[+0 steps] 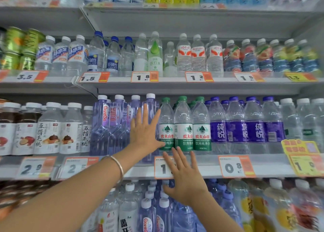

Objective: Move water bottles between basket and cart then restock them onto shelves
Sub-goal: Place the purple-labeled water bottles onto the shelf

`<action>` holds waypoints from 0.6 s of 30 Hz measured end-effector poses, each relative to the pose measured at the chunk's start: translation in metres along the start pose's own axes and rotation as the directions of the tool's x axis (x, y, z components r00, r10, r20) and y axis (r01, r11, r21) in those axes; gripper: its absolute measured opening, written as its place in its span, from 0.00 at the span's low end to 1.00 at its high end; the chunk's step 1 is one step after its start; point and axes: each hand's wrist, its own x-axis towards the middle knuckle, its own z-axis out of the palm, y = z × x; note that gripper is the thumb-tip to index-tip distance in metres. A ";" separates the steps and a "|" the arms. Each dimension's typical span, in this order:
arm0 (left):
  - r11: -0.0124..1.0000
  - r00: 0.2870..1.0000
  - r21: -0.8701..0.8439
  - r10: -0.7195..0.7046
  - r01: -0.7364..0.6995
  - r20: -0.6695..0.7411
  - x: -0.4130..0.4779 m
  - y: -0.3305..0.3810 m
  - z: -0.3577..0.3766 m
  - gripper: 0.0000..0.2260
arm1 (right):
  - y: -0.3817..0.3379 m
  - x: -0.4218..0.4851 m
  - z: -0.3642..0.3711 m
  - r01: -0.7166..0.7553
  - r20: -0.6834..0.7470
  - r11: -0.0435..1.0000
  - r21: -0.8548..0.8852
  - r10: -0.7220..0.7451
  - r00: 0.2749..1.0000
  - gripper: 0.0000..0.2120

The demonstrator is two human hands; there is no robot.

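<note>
My left hand (145, 128) lies flat with straight fingers against a pale purple water bottle (151, 105) with a white cap, standing on the middle shelf (210, 168) at the right end of a row of like bottles (112, 126). Green-capped bottles (184, 126) with green and white labels stand just to the right. My right hand (185, 177) is spread open lower down, in front of the shelf edge and its price tag (163, 168), below the green-capped bottles and holding nothing. No basket or cart is in view.
Purple-labelled bottles (245, 126) fill the shelf further right, white-labelled drinks (49, 130) the left. The shelf above holds more water bottles (198, 54) and green cans (17, 47). Below, capped bottles (149, 205) stand close under my right arm. A yellow promo tag (303, 156) sticks out at right.
</note>
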 end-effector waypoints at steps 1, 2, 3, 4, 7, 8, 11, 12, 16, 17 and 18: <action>0.998 0.998 0.038 0.042 -0.044 0.055 0.000 -0.008 0.000 0.59 | 0.000 0.000 0.001 0.003 -0.006 1.000 -0.003 -0.003 1.000 0.45; 0.993 0.994 0.086 0.073 -0.080 0.087 0.001 -0.017 -0.001 0.61 | 0.000 0.000 0.001 0.003 -0.012 1.000 -0.004 -0.003 1.000 0.45; 0.985 0.990 0.138 0.094 -0.108 0.103 0.002 -0.023 -0.001 0.62 | 0.000 0.000 0.002 0.001 -0.015 1.000 -0.002 -0.001 1.000 0.45; 0.976 0.988 0.177 0.108 -0.126 0.106 0.003 -0.027 -0.001 0.62 | 0.000 0.000 0.001 -0.002 -0.018 1.000 -0.004 0.002 1.000 0.45; 0.962 0.988 0.231 0.125 -0.142 0.087 0.003 -0.028 -0.001 0.62 | 0.000 -0.001 0.001 -0.009 -0.002 1.000 -0.018 0.009 1.000 0.45; 0.959 0.989 0.244 0.126 -0.142 0.082 0.003 -0.027 0.000 0.62 | 0.000 -0.001 0.001 -0.012 0.008 1.000 -0.022 0.012 1.000 0.45; 0.951 0.991 0.280 0.110 -0.129 0.081 0.003 -0.025 0.001 0.62 | -0.001 -0.002 -0.001 -0.025 0.025 0.999 -0.029 0.026 0.999 0.45; 0.949 0.991 0.291 0.099 -0.120 0.086 0.003 -0.024 0.001 0.62 | -0.002 -0.001 -0.002 -0.028 0.027 0.999 -0.025 0.029 0.999 0.45; 0.943 0.992 0.320 0.064 -0.095 0.107 0.005 -0.018 0.003 0.63 | -0.003 -0.003 -0.004 -0.036 0.024 0.999 -0.011 0.036 0.999 0.45; 0.941 0.993 0.327 0.056 -0.089 0.108 0.006 -0.018 0.004 0.63 | -0.003 -0.003 -0.004 -0.036 0.021 0.999 -0.010 0.037 0.999 0.45; 0.938 0.992 0.337 0.048 -0.084 0.113 0.006 -0.017 0.006 0.63 | -0.003 -0.004 -0.004 -0.037 0.018 0.999 -0.009 0.038 0.999 0.45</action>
